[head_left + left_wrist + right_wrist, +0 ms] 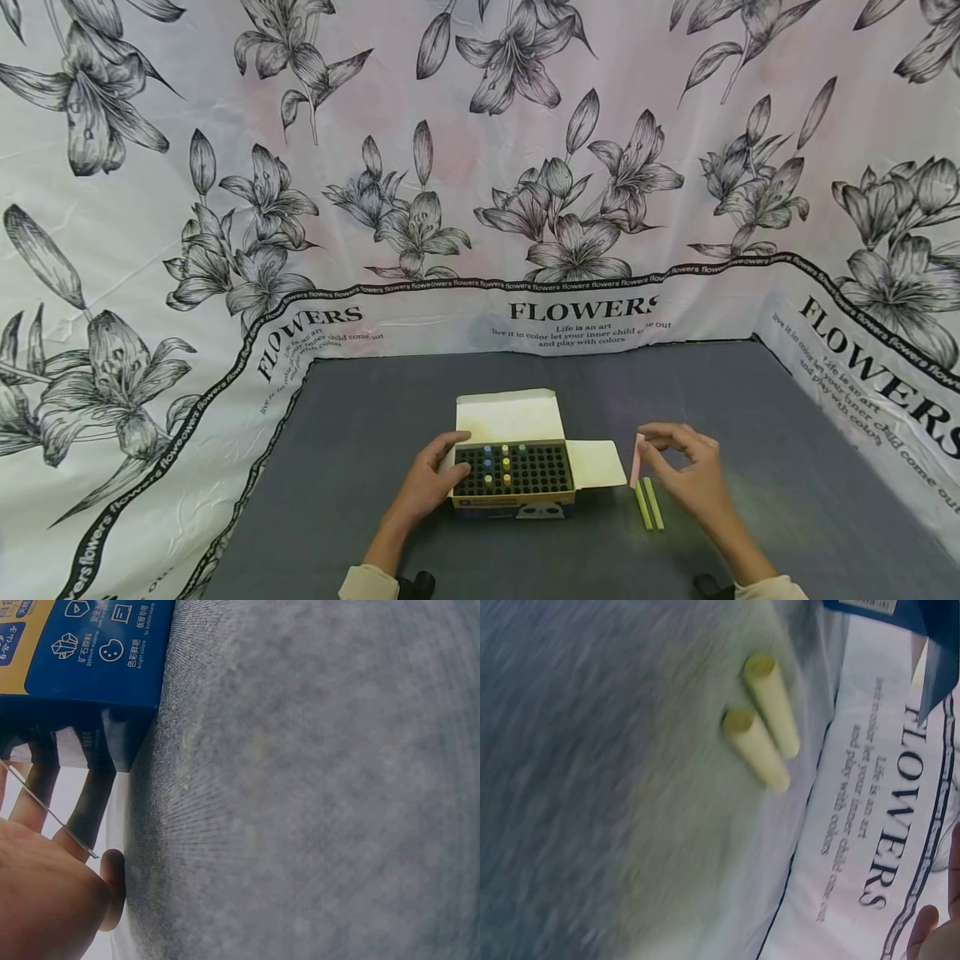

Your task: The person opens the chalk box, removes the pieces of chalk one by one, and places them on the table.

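An open chalk box (513, 503) stands on the grey table, with a black grid of holes and several blue, yellow and green chalk ends inside. My left hand (431, 479) grips its left end, thumb over the near part of the rim; in the left wrist view, fingers (88, 810) lie along the blue box side (90, 667). Right of the box, my right hand (690, 467) pinches a pink chalk stick (637, 460) upright between thumb and fingers. Two yellow-green chalk sticks (653, 503) lie side by side just below it, also seen in the right wrist view as pale sticks (772, 705).
The box's lid (510, 415) stands raised at the back, and a side flap (596, 463) juts right toward the pink stick. Grey cloth (360, 417) covers the table. White flower-printed fabric (420, 321) hangs behind and at both sides.
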Demonstrator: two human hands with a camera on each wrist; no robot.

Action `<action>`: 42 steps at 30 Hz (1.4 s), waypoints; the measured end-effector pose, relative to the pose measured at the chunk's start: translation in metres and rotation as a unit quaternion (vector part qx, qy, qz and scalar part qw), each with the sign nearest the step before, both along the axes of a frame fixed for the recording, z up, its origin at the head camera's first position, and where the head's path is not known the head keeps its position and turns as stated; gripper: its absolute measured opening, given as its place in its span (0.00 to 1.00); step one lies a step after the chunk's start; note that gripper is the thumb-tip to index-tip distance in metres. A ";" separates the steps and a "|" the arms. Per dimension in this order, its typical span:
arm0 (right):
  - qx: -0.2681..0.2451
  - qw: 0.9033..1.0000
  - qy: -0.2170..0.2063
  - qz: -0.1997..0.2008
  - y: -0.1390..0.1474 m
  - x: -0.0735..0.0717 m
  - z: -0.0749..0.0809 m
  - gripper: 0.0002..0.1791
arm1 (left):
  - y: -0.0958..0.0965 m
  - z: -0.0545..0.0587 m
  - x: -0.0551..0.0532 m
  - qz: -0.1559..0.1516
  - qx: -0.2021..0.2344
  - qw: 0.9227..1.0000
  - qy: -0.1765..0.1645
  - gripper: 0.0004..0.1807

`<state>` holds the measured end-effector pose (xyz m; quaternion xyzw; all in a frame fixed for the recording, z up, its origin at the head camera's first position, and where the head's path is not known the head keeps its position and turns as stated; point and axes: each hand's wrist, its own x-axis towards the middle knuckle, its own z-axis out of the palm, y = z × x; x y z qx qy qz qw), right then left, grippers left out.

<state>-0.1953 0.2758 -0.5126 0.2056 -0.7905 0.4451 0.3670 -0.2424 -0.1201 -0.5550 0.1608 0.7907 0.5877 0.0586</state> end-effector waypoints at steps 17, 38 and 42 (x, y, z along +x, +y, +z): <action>0.062 0.982 -0.161 -0.079 0.037 0.022 -0.015 0.11 | -0.001 0.001 0.000 0.007 -0.004 1.000 -0.008 0.26; 0.164 0.928 -0.332 -0.038 0.051 0.014 -0.022 0.08 | 0.000 0.004 0.001 0.006 0.001 1.000 -0.015 0.26; 0.187 0.924 -0.334 -0.022 0.052 0.012 -0.023 0.08 | 0.000 0.003 0.001 0.006 0.001 1.000 -0.016 0.26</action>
